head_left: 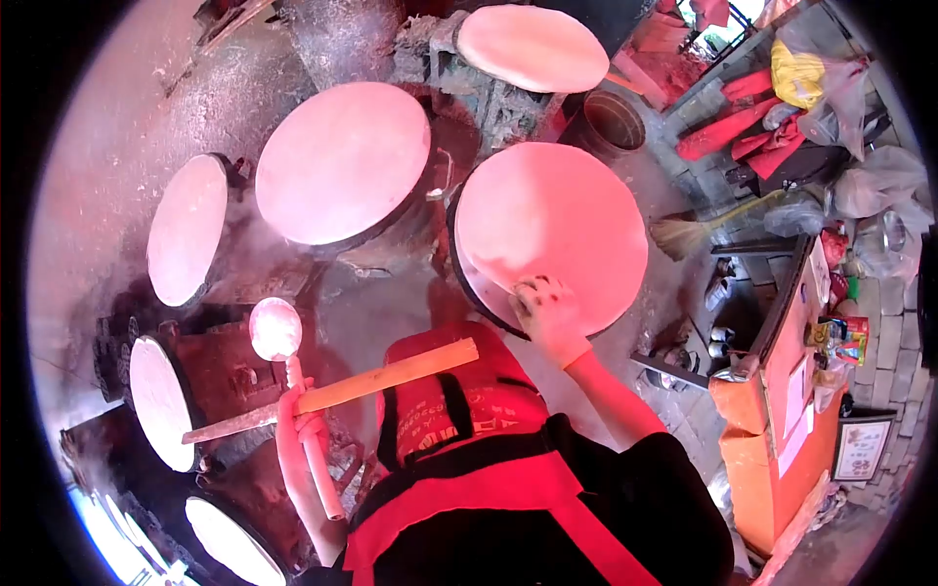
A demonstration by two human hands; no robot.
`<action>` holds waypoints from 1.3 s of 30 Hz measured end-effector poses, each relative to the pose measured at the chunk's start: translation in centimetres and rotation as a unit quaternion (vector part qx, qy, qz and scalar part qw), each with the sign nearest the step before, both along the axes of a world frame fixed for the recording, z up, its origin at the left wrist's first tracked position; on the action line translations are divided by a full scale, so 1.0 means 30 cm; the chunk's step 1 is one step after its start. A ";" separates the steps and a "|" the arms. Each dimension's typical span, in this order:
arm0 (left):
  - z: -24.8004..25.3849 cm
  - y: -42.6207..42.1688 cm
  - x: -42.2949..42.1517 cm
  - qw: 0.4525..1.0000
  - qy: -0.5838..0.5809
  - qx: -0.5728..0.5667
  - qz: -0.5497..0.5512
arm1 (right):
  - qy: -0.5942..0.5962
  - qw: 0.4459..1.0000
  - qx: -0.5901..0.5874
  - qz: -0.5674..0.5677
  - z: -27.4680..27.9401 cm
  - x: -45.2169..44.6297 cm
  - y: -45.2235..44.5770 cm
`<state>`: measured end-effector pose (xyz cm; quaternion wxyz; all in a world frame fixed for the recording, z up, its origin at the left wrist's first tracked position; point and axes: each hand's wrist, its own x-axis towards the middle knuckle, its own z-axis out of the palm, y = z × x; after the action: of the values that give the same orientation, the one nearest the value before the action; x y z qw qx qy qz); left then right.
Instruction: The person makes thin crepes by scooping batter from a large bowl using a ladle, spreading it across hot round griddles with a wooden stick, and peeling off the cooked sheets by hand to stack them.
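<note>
My left hand (pixel 303 422) is closed around the handle of a round metal ladle (pixel 276 329) and a long flat wooden stick (pixel 386 378). The stick slants across in front of the red apron (pixel 469 415), and the ladle's bowl points away from me. At the near edge of a large round pale surface (pixel 562 220) is my right hand (pixel 547 311), fingers bent and pressed together. A paler crescent and a dark rim show beside them at the lower left. What the fingertips pinch is too small to tell.
More round pale discs stand left and ahead: a large one (pixel 344 164), one at the top (pixel 532 49) and several along the left. A round metal container (pixel 614 122) is behind the nearest disc. To the right are a broom (pixel 684 234) and an orange-sided table (pixel 752 479).
</note>
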<state>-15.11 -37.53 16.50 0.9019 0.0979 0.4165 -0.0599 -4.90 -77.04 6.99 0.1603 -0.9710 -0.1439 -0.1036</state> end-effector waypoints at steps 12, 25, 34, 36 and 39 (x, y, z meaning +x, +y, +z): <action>0.169 -0.075 0.359 0.995 -0.022 0.043 -0.084 | -0.040 0.999 0.017 0.017 1.054 0.871 -0.495; 0.245 0.003 0.984 0.976 -0.028 0.115 -0.185 | -0.022 0.485 0.805 -0.341 0.007 1.570 -0.691; 0.195 0.039 1.055 0.979 0.001 0.122 -0.166 | -0.089 0.465 0.706 -0.526 -0.089 1.586 -0.337; 0.207 0.022 1.011 0.983 -0.006 0.109 -0.147 | -0.084 0.436 0.739 -0.506 -0.061 1.558 -0.322; 0.217 -0.019 0.896 0.982 -0.006 0.128 -0.139 | -0.122 0.534 0.671 -0.500 -0.155 1.463 -0.341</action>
<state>11.76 -38.11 23.01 0.8674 0.2699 0.3974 -0.1298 38.98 -87.28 2.33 0.6673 -0.4703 0.4587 -0.3509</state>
